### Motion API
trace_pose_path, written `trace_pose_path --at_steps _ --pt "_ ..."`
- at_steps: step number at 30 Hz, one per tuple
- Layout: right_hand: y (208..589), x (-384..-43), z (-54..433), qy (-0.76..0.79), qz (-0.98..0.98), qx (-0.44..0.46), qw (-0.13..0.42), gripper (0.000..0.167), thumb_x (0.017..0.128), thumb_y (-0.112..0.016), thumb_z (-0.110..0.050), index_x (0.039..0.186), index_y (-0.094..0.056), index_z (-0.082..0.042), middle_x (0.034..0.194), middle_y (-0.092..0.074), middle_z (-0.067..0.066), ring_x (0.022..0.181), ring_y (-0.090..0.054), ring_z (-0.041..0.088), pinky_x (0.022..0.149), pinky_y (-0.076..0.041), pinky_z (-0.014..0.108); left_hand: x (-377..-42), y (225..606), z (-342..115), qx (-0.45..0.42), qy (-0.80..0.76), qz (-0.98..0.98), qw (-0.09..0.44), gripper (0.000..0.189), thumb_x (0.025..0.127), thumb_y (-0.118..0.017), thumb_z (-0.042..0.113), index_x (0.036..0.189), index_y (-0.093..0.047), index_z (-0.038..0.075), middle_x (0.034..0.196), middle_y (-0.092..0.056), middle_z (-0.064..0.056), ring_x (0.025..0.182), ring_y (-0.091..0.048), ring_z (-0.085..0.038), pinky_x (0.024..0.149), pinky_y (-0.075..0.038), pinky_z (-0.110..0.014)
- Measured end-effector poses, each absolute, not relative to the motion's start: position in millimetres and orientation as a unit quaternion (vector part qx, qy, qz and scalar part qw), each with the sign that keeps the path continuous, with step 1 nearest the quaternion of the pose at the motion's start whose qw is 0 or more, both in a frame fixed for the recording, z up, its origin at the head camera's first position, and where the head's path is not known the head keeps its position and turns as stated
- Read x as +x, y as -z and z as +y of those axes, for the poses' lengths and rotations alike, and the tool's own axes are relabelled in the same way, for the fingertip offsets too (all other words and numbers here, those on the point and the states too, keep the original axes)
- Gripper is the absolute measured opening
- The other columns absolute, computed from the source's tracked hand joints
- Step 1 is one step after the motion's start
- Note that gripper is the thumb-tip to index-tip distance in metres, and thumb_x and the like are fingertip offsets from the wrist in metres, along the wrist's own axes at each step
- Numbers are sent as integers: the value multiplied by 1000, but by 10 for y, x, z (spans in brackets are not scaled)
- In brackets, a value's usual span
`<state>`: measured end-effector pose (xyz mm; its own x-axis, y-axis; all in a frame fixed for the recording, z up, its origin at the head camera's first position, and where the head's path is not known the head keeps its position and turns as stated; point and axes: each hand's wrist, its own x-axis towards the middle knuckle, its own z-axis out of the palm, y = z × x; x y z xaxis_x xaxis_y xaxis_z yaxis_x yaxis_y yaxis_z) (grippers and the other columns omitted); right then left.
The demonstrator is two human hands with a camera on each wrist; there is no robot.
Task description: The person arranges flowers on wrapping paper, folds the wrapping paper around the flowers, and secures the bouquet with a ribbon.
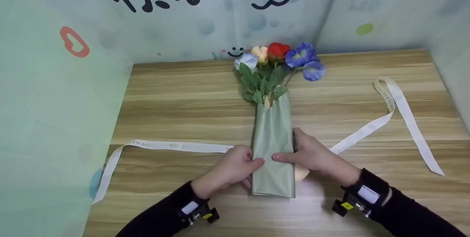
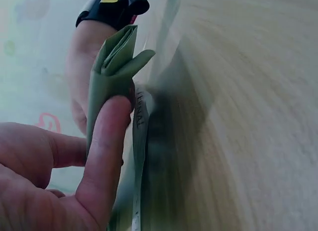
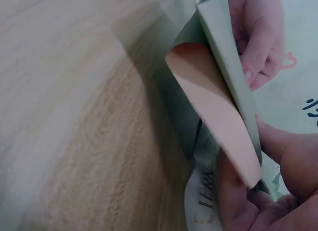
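Observation:
A bouquet wrapped in pale green paper [image 1: 273, 130] lies in the middle of the table, blooms pointing away. Red [image 1: 278, 51], peach, pale blue and purple-blue flowers [image 1: 301, 56] with green leaves rise from its top. My left hand [image 1: 235, 167] grips the wrapper's left edge, thumb on the front and fingers at the side and underneath. From the right, my right hand [image 1: 312, 152] holds the other edge, thumb across the front. In the right wrist view a peach inner flap [image 3: 208, 107] sticks out beside the green paper. A white printed ribbon [image 1: 183, 146] passes beneath the bouquet.
The ribbon's left tail hangs toward the table's left edge; its right tail [image 1: 409, 119] loops and folds back on the wood-grain table [image 1: 183, 101]. A pale green printed backdrop [image 1: 205, 27] stands behind and at both sides.

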<state>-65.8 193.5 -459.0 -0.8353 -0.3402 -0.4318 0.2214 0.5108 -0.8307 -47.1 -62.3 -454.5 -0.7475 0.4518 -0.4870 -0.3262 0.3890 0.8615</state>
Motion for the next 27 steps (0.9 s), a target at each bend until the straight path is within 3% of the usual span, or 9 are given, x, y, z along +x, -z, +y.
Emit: trace_pose_path --at_steps 3,5,9,14,18,21,24,27 --pt "4523 -607 2004 520 782 -26 342 83 91 -93 -32 144 -42 6 117 -71 20 91 -76 30 62 -65 44 -462 4554 -623 18 -578 736 353 19 108 -68 11 104 -66 -7 80 -78 -16 63 -78 -30 54 -65 -40" --pt "4501 -577 2052 528 763 -26 372 75 92 -92 -26 140 -44 5 107 -74 19 76 -77 32 48 -61 42 -450 4555 -620 13 -587 728 355 19 108 -69 11 105 -66 -8 81 -78 -18 64 -78 -33 54 -64 -40" --pt "4502 -555 2120 510 772 -53 377 56 93 -91 -25 127 -57 4 84 -77 15 60 -75 28 48 -61 37 -435 4560 -605 19 -586 726 359 19 108 -69 12 105 -68 -7 81 -78 -18 63 -78 -34 53 -64 -40" --pt "4546 -540 2143 470 799 -61 371 42 94 -90 -26 108 -61 1 72 -73 12 53 -72 21 50 -62 37 -426 4598 -596 18 -582 726 366 20 106 -70 13 101 -68 -6 79 -78 -17 62 -78 -31 55 -65 -39" --pt "4567 -500 2125 433 825 -43 362 49 93 -90 -28 114 -55 -1 76 -70 14 51 -70 20 46 -58 35 -413 4627 -606 23 -553 747 368 20 100 -79 16 91 -71 -1 72 -77 -14 55 -75 -23 54 -64 -38" --pt "4576 -466 2099 398 851 -39 340 61 91 -92 -34 122 -50 -3 84 -67 15 52 -69 20 46 -57 36 -407 4642 -623 65 -479 800 357 34 98 -81 23 72 -72 3 58 -71 -7 44 -67 -16 44 -59 -33" --pt "4589 -448 2086 360 877 -59 313 64 89 -93 -41 121 -50 -5 88 -65 13 54 -68 18 49 -58 36 -409 4658 -638 154 -365 876 277 49 96 -83 36 58 -62 12 47 -56 6 39 -53 -6 39 -47 -25" --pt "4614 -445 2102 319 901 -102 274 63 88 -92 -49 116 -55 -6 90 -67 8 64 -66 16 60 -58 36 -415 4667 -659 241 -266 923 140 46 88 -90 44 73 -60 13 64 -51 9 53 -49 -9 48 -42 -27"
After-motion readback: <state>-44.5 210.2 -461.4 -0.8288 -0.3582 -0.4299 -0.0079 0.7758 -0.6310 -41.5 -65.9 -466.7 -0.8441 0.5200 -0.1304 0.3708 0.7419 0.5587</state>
